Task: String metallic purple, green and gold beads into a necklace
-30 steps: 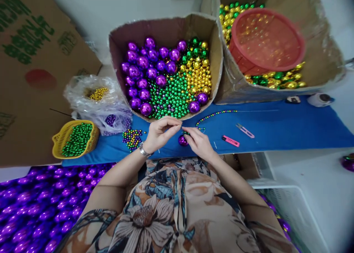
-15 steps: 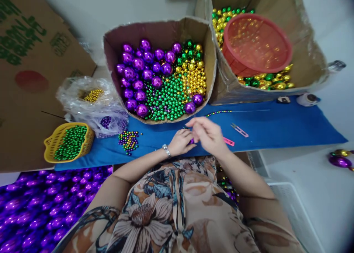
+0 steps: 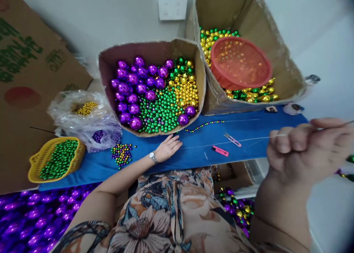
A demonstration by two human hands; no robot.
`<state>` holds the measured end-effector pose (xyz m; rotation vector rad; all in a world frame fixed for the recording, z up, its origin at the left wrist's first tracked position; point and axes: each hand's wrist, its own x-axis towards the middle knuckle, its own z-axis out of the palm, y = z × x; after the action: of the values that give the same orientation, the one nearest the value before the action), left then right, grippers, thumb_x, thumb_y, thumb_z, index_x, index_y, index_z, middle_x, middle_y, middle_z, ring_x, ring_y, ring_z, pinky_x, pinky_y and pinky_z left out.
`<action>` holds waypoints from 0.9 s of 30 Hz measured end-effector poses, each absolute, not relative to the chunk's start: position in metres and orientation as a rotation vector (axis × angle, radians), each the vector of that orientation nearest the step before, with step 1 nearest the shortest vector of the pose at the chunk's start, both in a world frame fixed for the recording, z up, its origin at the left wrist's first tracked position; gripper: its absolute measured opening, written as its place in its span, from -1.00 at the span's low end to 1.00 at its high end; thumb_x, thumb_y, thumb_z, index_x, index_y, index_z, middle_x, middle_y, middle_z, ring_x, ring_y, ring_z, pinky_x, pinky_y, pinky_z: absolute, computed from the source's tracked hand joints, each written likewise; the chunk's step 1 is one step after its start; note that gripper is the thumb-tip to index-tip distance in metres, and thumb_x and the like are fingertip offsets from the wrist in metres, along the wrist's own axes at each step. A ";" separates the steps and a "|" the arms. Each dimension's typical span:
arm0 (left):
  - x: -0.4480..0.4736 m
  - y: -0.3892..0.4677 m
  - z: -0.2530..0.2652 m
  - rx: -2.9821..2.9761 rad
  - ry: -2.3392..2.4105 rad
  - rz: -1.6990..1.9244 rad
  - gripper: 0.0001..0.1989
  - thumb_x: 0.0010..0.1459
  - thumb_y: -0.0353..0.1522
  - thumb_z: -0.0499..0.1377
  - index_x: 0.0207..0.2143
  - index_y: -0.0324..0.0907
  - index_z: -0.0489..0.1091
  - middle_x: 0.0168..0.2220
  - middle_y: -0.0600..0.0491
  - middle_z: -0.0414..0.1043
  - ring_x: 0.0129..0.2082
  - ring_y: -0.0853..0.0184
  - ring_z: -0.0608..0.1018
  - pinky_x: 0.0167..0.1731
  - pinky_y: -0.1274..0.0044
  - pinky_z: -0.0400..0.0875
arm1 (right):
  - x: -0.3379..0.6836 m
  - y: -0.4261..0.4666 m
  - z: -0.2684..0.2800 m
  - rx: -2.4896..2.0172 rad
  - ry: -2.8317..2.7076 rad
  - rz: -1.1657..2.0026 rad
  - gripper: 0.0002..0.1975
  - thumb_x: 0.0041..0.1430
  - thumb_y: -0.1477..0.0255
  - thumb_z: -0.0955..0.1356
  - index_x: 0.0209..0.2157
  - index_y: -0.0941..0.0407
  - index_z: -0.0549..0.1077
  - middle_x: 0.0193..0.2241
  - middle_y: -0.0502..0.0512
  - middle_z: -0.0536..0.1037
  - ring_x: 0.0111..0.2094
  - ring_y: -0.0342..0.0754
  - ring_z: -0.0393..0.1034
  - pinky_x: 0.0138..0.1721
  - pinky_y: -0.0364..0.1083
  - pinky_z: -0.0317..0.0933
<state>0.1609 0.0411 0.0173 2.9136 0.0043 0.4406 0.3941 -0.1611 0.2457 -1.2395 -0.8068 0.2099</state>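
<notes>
My left hand (image 3: 167, 148), with a silver watch at the wrist, lies low over the blue cloth (image 3: 199, 150) in front of the bead box, its fingers stretched out. From near its fingertips a thin white thread (image 3: 249, 139) runs right to my right hand (image 3: 306, 150). That hand is raised at the far right, its fingers closed on the thread. A thin dark tip, perhaps a needle, sticks out past its fingers. Below the thread are pink snips (image 3: 232, 139) and a pink-handled cutter (image 3: 220, 151). A string of small beads (image 3: 204, 126) lies behind.
One cardboard box (image 3: 151, 50) holds purple, green and gold beads. A second box (image 3: 204, 94) carries a red basket (image 3: 240, 63) on its beads. At left are a yellow basket (image 3: 79, 159), plastic bags (image 3: 63, 107) and loose small beads (image 3: 121, 154). Large purple beads (image 3: 41, 216) lie below.
My hands were together at the table's front edge with a purple bead between them. My right hand has swung far right and up, drawing out the thread; my left hand has opened flat.
</notes>
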 end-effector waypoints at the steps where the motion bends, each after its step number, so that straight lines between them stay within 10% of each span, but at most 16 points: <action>1: 0.159 0.040 0.023 2.920 -0.012 0.434 -0.56 0.26 -0.48 0.01 0.19 -0.28 0.24 0.10 -0.22 0.40 0.27 0.04 0.29 0.22 0.07 0.20 | 0.394 -0.158 0.237 -1.173 -0.761 0.150 -0.80 0.39 0.26 0.20 -0.23 -0.03 0.42 -0.66 -0.15 0.04 -0.68 -0.26 -0.03 -0.61 -0.19 -0.10; 6: 0.164 0.039 0.068 2.829 -0.174 0.531 -0.44 0.22 -0.21 0.16 0.19 -0.28 0.22 0.15 -0.25 0.33 0.29 -0.02 0.24 0.21 0.09 0.24 | 0.398 -0.146 0.173 -1.255 -0.823 0.340 -0.84 0.30 0.31 0.32 -0.20 0.08 0.48 -0.65 -0.15 0.22 -0.64 -0.26 0.15 -0.61 -0.19 0.08; 12: 0.241 0.102 0.124 2.651 0.189 0.972 -0.69 0.26 -0.35 0.12 0.05 -0.20 0.33 -0.03 -0.10 0.46 -0.01 0.24 0.50 -0.01 0.32 0.46 | 0.395 -0.135 0.119 -1.554 -1.002 0.600 -0.76 0.36 0.30 0.23 -0.10 0.09 0.44 -0.62 -0.12 0.31 -0.59 -0.23 0.27 -0.50 -0.19 0.19; 22: 0.374 0.231 0.149 2.644 0.941 0.640 -0.56 0.21 -0.42 0.08 0.14 -0.38 0.27 0.04 -0.24 0.36 0.01 0.13 0.46 0.08 0.34 0.34 | 0.399 -0.121 0.102 -1.639 -0.993 0.684 -0.67 0.36 0.23 0.20 -0.09 0.12 0.46 -0.62 -0.10 0.32 -0.59 -0.21 0.29 -0.51 -0.20 0.20; 27: 0.417 0.240 0.150 2.858 0.883 0.525 -0.51 0.21 -0.40 0.06 0.21 -0.17 0.22 0.19 -0.18 0.20 0.09 0.04 0.34 0.00 0.28 0.38 | 0.396 -0.113 0.098 -1.640 -1.024 0.694 -0.68 0.36 0.24 0.20 -0.09 0.12 0.46 -0.63 -0.11 0.31 -0.60 -0.21 0.30 -0.51 -0.21 0.18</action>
<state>0.4170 0.2400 0.1504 2.8577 0.8828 0.5250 0.3963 -0.1131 0.0979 -1.6404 -1.0241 0.6938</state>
